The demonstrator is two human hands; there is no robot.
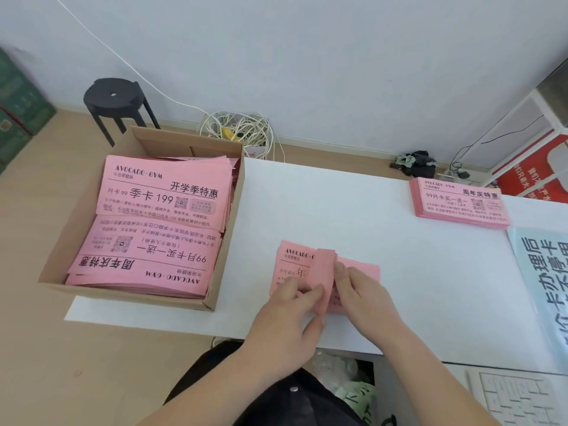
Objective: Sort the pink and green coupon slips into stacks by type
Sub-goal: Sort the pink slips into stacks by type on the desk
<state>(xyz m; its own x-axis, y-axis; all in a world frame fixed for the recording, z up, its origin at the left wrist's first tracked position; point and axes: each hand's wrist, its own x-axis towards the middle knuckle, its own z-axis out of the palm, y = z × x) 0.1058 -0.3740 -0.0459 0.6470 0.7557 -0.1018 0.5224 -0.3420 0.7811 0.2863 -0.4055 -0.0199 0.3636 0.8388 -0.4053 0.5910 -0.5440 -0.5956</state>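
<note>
A small stack of pink coupon slips (296, 262) lies on the white table (353, 204) in front of me. My left hand (285, 324) pinches a folded or lifted pink slip (324, 278) standing on edge over that stack. My right hand (365, 296) holds the same slip from the right, fingers curled on it. A cardboard box (229, 250) at the left is filled with mixed pink slips (159, 222). A sorted stack of pink slips (459, 202) sits at the table's far right. No green slips are visible.
A pale blue printed sheet (544, 281) lies at the right edge. A white keyboard (516, 398) is at bottom right. A black stool (115, 99), coiled white cables (239, 130) and a green box (18, 109) stand on the floor behind.
</note>
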